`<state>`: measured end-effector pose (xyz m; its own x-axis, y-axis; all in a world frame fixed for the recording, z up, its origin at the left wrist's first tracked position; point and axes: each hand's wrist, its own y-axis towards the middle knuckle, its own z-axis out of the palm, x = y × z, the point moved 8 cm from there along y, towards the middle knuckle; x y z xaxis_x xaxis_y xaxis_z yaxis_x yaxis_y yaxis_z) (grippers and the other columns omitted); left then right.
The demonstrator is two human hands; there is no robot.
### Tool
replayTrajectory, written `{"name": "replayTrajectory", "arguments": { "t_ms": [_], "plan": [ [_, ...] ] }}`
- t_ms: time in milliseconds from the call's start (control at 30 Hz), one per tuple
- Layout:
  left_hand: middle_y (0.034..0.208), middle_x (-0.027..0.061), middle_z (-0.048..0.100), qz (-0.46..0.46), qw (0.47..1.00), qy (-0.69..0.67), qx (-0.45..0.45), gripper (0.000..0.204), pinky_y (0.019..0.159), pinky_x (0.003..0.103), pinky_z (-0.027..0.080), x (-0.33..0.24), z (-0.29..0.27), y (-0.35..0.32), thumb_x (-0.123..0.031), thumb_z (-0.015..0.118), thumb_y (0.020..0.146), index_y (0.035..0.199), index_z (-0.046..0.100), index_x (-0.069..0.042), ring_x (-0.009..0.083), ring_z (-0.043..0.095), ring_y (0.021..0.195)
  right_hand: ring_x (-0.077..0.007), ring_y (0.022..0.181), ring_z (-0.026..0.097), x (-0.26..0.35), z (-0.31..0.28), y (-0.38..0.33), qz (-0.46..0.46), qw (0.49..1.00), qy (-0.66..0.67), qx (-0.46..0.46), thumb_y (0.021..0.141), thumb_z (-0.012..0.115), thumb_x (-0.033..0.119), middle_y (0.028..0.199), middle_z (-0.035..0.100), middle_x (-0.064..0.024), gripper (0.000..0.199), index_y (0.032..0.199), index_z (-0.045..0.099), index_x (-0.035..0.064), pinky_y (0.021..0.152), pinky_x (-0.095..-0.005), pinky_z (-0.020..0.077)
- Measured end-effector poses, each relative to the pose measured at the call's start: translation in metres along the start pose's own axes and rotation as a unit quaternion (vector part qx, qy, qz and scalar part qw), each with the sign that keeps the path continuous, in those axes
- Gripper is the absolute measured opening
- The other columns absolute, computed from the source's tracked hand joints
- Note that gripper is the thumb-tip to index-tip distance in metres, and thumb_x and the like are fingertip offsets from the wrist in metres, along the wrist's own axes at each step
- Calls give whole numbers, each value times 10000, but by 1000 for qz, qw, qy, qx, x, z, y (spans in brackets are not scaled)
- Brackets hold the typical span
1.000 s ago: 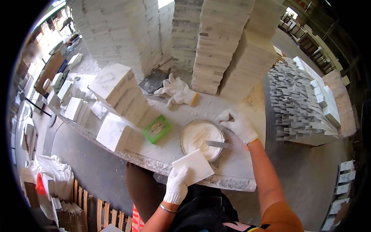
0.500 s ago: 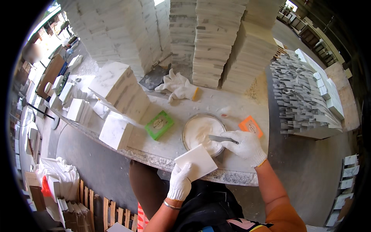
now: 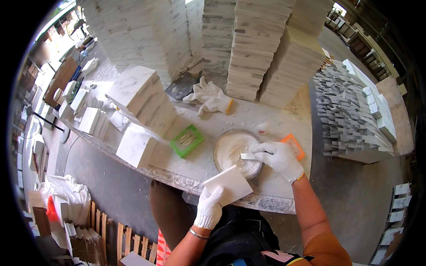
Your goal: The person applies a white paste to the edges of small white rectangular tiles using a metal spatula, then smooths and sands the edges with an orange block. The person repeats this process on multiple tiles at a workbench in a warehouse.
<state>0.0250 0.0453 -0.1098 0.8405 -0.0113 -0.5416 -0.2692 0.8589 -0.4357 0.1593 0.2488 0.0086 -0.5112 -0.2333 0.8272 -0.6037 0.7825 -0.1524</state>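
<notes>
A white square stone tile (image 3: 229, 185) is held by its near left edge in my gloved left hand (image 3: 208, 207), at the table's front edge. My gloved right hand (image 3: 280, 160) is closed around a small flat scraper (image 3: 249, 156), whose blade lies over a round bowl (image 3: 214, 155) of white paste (image 3: 234, 146). The tile's far edge overlaps the bowl's near rim in view. Left of the bowl lies a green box (image 3: 187, 141). An orange box (image 3: 293, 146) sits just beyond my right hand, partly hidden by it.
A stone-topped table (image 3: 266, 116) carries a loose white glove (image 3: 207, 97), a dark flat piece (image 3: 184, 85) and a stack of marble tiles (image 3: 141, 104) at left. Tall tile stacks (image 3: 259, 48) rise behind. Off the right edge stands a pile of grey strips (image 3: 344, 115).
The scraper has turned in my right hand, its blade now showing paler over the paste. The left hand keeps hold of the tile. The whole view has shifted slightly.
</notes>
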Motion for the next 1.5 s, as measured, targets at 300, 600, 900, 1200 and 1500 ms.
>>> {"name": "replayTrajectory", "arguments": {
  "t_ms": [300, 600, 900, 1200, 1500],
  "plan": [
    [1274, 76, 655, -2, 1000, -11, -7, 442, 1027, 346, 493, -2, 2, -1, -115, 702, 961, 1369, 568, -6, 188, 627, 1159, -105, 891, 684, 14, -9, -10, 25, 993, 109, 28, 940, 722, 111, 976, 777, -61, 212, 1113, 766, -3, 819, -273, 544],
    [1271, 76, 655, -5, 1000, -3, -8, 456, 1023, 343, 493, -4, 4, 1, -122, 716, 951, 1366, 573, -3, 185, 623, 1154, -148, 867, 710, 32, -9, -16, -39, 998, 57, 13, 924, 739, 118, 955, 772, -83, 184, 1077, 778, 22, 804, -291, 556],
    [1332, 109, 639, 8, 1000, 19, 4, 509, 1028, 413, 528, -2, 0, 2, -186, 691, 978, 1427, 524, -14, 243, 640, 1196, -194, 834, 715, 45, -12, -19, -104, 994, -17, -4, 902, 748, 99, 944, 761, -100, 173, 1062, 783, 45, 772, -317, 555],
    [1328, 99, 641, 3, 1000, 22, -1, 475, 1009, 402, 536, -1, -2, 2, -159, 652, 1002, 1435, 521, -13, 228, 647, 1172, -196, 845, 719, 45, -21, -22, -109, 993, -31, -30, 895, 760, 98, 948, 761, -106, 169, 1054, 785, 46, 775, -317, 557],
    [1329, 95, 643, 1, 1000, 18, 1, 461, 1006, 389, 533, -3, 1, 1, -158, 641, 1009, 1430, 525, -9, 220, 648, 1167, -185, 903, 726, 19, -7, -26, -34, 999, 32, 2, 910, 754, 127, 1005, 773, -103, 182, 1062, 786, 33, 821, -305, 561]
  ]
}}
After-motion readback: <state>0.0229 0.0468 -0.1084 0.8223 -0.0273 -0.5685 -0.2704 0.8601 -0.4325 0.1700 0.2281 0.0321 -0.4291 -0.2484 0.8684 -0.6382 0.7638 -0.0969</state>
